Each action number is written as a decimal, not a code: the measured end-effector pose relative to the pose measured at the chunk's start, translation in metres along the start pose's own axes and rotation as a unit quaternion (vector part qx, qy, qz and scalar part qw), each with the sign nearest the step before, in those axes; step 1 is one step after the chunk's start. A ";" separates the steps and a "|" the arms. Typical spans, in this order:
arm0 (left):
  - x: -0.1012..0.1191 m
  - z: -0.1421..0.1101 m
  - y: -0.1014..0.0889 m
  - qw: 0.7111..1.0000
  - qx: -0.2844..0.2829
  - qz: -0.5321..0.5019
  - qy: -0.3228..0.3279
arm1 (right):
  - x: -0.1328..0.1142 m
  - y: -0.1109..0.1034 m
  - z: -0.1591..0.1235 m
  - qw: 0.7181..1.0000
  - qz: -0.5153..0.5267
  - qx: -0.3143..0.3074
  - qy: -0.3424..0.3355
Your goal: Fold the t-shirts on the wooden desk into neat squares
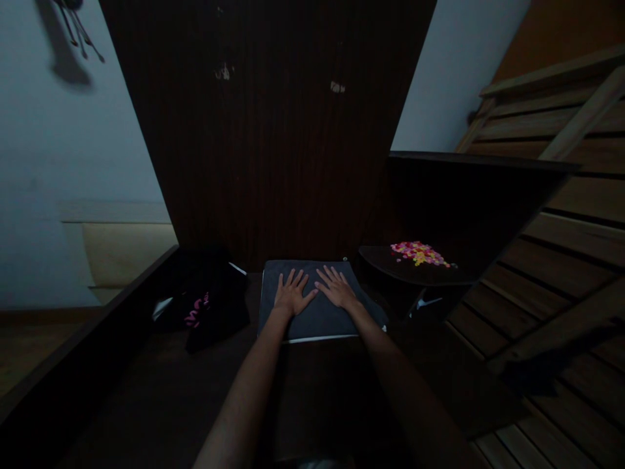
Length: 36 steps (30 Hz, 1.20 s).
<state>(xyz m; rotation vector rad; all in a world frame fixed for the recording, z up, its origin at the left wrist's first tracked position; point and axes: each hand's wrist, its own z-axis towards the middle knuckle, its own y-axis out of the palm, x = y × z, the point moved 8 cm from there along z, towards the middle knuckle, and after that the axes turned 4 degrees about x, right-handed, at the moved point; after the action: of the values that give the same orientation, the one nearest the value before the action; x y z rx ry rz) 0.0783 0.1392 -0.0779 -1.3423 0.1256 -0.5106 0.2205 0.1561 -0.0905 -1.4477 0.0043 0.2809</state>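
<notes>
My left hand (pixel 292 296) lies flat with fingers spread on a grey, folded cloth-like pad (pixel 322 320) with pale edging. Beside it, my right hand (pixel 338 288) also rests palm down on the pad, fingers apart. The two thumbs point toward each other with a small gap between them. Neither hand grips anything. The pad lies on a dark wooden surface (pixel 322 384), against an upright dark panel. Dim light hides whether it is a cushion or folded fabric.
Left of the pad is a black cloth (pixel 215 319) with pink lettering. To the right, a rounded dark shelf (pixel 381 260) bears a heap of small pink, red and yellow pieces (pixel 418 252). A slatted wooden frame (pixel 576 254) stands at far right; a raised edge (pixel 97 326) runs along the left.
</notes>
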 end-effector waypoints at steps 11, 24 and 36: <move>-0.013 -0.004 -0.004 0.996 0.018 0.008 -0.092 | 0.010 -0.007 -0.003 0.992 -0.015 0.038 0.123; -0.013 -0.005 -0.002 0.995 0.021 0.017 -0.096 | -0.013 -0.006 -0.012 0.997 0.002 0.077 0.005; -0.008 0.009 -0.013 0.997 0.059 0.041 -0.033 | -0.020 0.001 -0.048 0.998 0.035 0.043 -0.032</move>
<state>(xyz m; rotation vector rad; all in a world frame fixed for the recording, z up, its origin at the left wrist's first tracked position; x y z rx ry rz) 0.0710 0.1482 -0.0647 -1.2319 0.0950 -0.3982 0.2086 0.1058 -0.0940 -1.3539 0.0144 0.3799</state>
